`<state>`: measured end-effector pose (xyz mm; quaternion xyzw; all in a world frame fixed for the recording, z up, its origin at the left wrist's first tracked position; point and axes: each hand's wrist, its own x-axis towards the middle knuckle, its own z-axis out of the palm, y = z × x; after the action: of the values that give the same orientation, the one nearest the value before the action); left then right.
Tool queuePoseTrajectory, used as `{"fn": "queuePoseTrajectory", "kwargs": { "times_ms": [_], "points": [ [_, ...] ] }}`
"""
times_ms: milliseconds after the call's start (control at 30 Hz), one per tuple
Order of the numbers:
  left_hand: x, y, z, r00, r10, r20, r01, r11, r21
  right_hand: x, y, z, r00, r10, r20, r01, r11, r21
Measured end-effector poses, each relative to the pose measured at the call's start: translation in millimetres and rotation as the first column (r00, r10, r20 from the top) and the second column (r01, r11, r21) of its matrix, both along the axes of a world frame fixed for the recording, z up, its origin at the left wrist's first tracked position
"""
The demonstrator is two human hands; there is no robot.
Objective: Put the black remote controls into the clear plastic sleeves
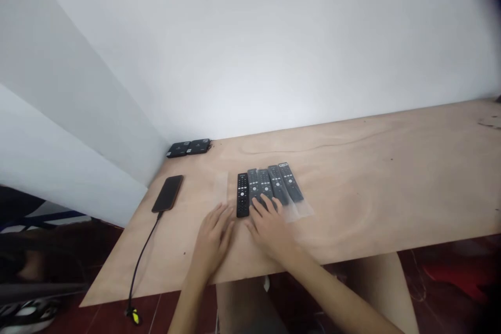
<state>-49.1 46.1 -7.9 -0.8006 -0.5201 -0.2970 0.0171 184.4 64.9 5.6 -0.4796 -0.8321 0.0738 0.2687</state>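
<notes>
Several black remotes lie side by side near the middle of the wooden table. The leftmost remote is bare; the others, among them the rightmost remote, are in clear plastic sleeves. My right hand rests with spread fingers on the lower ends of the sleeved remotes. Left of the bare remote, my left hand lies on the table with its fingers apart, at the lower end of an empty clear sleeve.
A phone with a black cable lies on the left of the table. Two black boxes sit at the back left corner by the white wall. The table's front edge runs just below my hands.
</notes>
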Motion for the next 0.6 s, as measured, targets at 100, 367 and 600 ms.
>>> {"fn": "queuePoseTrajectory", "kwargs": {
  "times_ms": [100, 367, 600],
  "points": [
    [20, 0, 1.4, 0.997, -0.076, -0.031, 0.075, 0.997, -0.020, 9, -20, -3.7, 0.999, 0.031, 0.005, -0.031, 0.999, 0.027],
    [40, 7, -3.9, 0.998, -0.057, 0.017, 0.057, 0.998, -0.018, 61, -90, -10.5, 0.993, 0.023, -0.116, -0.020, 0.999, 0.024],
    [40, 19, -11.3, 0.997, -0.041, 0.060, 0.039, 0.999, 0.028, 129, -95, -8.6, 0.957, 0.053, -0.285, -0.094, 0.987, -0.130]
  ]
}}
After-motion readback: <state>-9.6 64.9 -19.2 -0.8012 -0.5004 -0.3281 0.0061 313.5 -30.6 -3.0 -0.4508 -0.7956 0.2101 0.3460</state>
